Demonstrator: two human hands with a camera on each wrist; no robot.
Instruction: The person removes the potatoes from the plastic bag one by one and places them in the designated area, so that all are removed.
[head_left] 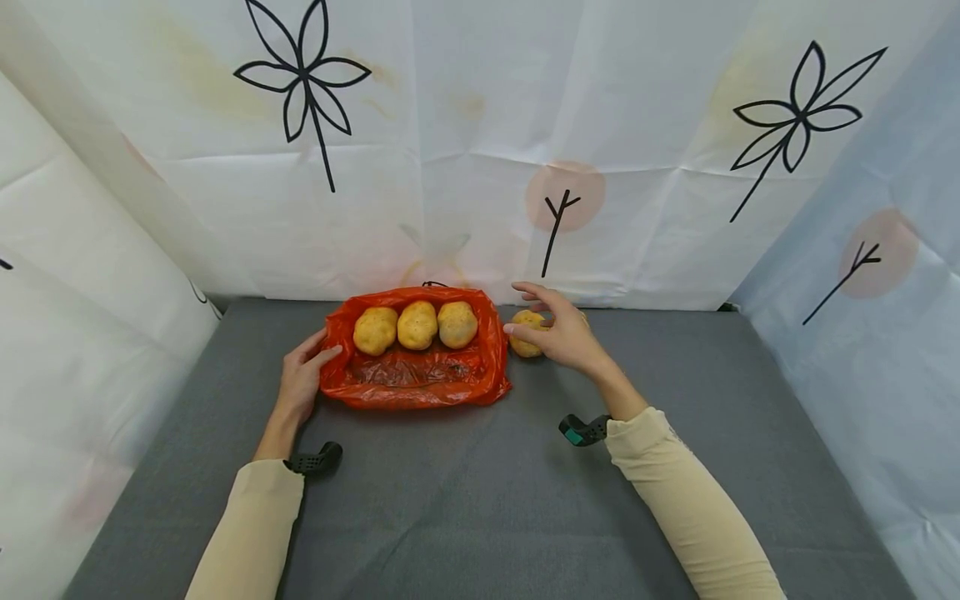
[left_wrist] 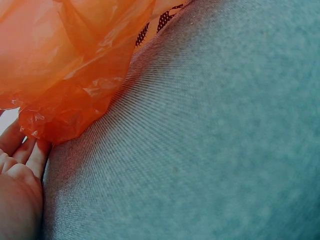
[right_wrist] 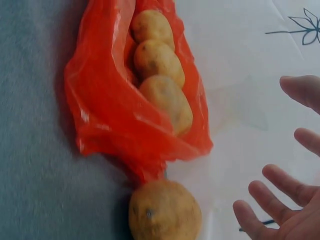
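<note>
A red plastic bag [head_left: 416, 394] lies spread on the grey cloth, its mouth opened wide. Three potatoes sit in a row along its far side: a left potato [head_left: 375, 331], a middle potato [head_left: 417, 325] and a right potato [head_left: 457, 324]. My left hand [head_left: 297, 379] pinches the bag's left edge, thumb over the rim and fingers outside. A fourth potato [right_wrist: 165, 212] rests on the cloth just outside the bag's right end. Over that potato my right hand [head_left: 558, 332] hovers with fingers spread and nothing held, partly covering it in the head view.
A grey cloth [head_left: 450, 517] covers the table. White printed sheets [head_left: 480, 125] hang behind it and at both sides, close to the table's far edge. Each wrist wears a dark band, the right band [head_left: 585, 430] with a green patch.
</note>
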